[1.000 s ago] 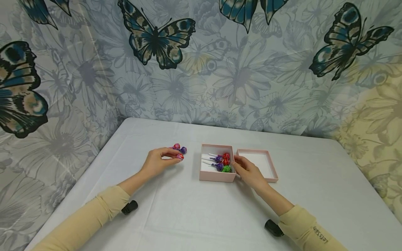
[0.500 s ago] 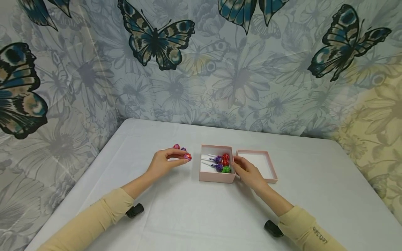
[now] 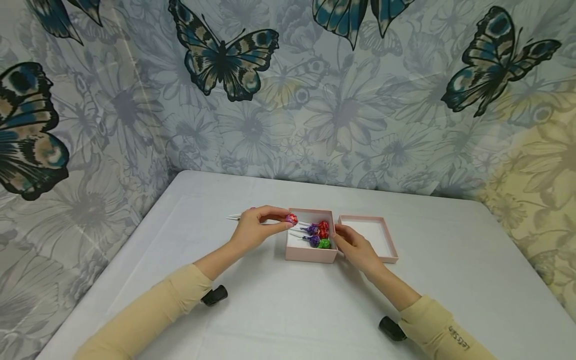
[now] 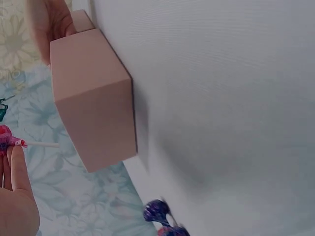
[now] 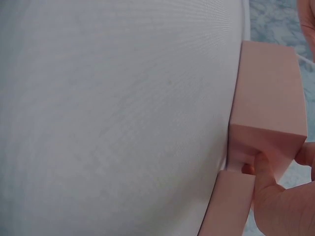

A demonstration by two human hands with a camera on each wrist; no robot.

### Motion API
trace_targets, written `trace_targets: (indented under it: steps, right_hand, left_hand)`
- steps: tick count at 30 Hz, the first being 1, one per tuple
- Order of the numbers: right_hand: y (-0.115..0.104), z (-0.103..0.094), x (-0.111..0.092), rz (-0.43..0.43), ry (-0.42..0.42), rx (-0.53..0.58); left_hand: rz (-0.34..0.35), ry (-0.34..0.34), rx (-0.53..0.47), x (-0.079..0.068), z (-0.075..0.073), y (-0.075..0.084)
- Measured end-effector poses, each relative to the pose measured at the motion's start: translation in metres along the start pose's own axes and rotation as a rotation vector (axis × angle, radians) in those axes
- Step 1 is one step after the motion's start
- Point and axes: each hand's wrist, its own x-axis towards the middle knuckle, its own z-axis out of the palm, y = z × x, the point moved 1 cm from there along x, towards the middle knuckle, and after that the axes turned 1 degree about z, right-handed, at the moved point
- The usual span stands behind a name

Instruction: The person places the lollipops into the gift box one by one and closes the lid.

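Note:
My left hand (image 3: 256, 227) pinches a lollipop (image 3: 292, 219) in a red and pink wrapper, its head over the left rim of an open pink box (image 3: 310, 255). The white stick of this lollipop shows in the left wrist view, pointing away from the fingertips. Inside the box lie several lollipops: a green one (image 3: 324, 243), red ones (image 3: 323, 231) and purple ones (image 3: 313, 241), sticks toward the left. My right hand (image 3: 360, 250) holds the box's right wall, fingers against its outside and thumb at the rim, as the right wrist view shows.
A shallow pink lid (image 3: 391, 240) lies right of the box, partly behind my right hand. More lollipops, one purple (image 4: 156, 210), lie on the white table behind my left hand, mostly hidden in the head view except their sticks (image 3: 233, 217). Butterfly-patterned cloth (image 3: 252, 130) hangs behind.
My left hand has moved right, carrying the pinched lollipop from beside the loose ones to the box's left rim. My right hand and the box have stayed in place.

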Motion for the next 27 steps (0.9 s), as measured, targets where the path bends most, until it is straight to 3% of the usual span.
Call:
trace_targets:
  steps: [9,14,19,27]
  right_hand:
    - [0.000,0.000,0.000,0.006,0.000,0.003]
    - [0.000,0.000,0.001,0.000,0.004,-0.003]
    - [-0.001,0.000,0.000,-0.015,0.002,-0.003]
    - [-0.001,0.000,0.000,-0.034,0.004,-0.009]
  left_hand:
    - [0.056,-0.059,-0.037,0.016,0.024,0.008]
    - [0.084,-0.095,0.000,0.021,0.033,0.009]
    - [0.182,-0.163,0.153,0.029,0.038,0.005]
    - [0.266,-0.354,0.408,0.038,0.050,0.004]
